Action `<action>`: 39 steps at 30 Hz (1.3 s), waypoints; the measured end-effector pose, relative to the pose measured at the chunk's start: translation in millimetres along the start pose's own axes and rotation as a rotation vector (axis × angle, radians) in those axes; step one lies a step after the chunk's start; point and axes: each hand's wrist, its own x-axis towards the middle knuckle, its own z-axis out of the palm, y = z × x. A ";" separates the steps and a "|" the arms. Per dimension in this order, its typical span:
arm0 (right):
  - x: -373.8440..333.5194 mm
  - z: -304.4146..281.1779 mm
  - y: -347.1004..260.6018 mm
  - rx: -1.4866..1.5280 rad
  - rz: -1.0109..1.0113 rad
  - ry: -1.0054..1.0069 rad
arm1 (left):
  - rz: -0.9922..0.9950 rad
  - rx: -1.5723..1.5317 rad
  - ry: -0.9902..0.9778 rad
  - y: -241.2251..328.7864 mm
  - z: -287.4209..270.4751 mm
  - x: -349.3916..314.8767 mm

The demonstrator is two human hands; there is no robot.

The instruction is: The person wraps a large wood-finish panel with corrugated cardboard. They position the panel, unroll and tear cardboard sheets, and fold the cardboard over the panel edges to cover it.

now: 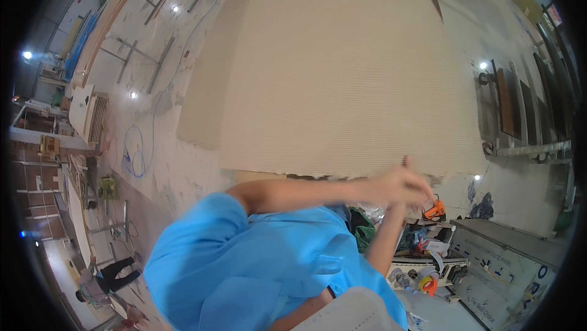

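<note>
A big beige sheet with fine parallel ridges (pixel 342 74) spreads out in front of me. My left arm reaches across my blue shirt, bringing my left hand (pixel 391 188) over to the right, just off the sheet's near edge. Motion smears its fingers. My right forearm (pixel 385 239) rises from below and meets the left hand at the wrist. Most of my right hand is hidden there, so what either hand grips does not show. One finger or thumb points up beside a small dark bit I cannot make out. An orange tool (pixel 435 210) lies close past the fingertips.
At the right stands a cart (pixel 428 264) with tape rolls and tools, beside a large grey panel (pixel 507 264). Dark boards rest on a rack (pixel 507 104) farther right. Metal trestles (pixel 147 62) and a blue hose (pixel 173 80) occupy the left floor. Another person (pixel 107 282) is lower left.
</note>
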 end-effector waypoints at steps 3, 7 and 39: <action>44.8 -56.4 -30.7 0.103 -0.082 0.142 | 0.453 -0.031 0.729 41.9 -147.0 -104.3; 64.1 -114.2 -88.5 0.114 -0.063 0.173 | -0.134 0.974 1.686 39.2 -308.1 -254.3; 269.9 -373.6 -309.1 -0.060 -0.017 0.213 | -0.909 1.371 1.459 -162.1 -99.7 -81.7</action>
